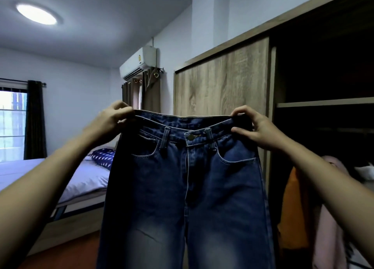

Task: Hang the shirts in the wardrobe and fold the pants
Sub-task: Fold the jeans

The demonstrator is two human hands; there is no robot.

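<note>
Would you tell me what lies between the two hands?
In the head view, the jeans' waistband spans from left hand to right hand, with its button near the middle.

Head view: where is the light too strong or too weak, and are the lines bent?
Head view: ceiling lamp is glared white; the open wardrobe interior is almost black; jeans are evenly lit; the wardrobe's top edge slants and forearms look stretched, wide-angle distortion.

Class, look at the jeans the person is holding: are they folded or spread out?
Spread out. Both hands, left hand and right hand, grip the waistband of the jeans, held up flat with legs hanging down unfolded.
</note>
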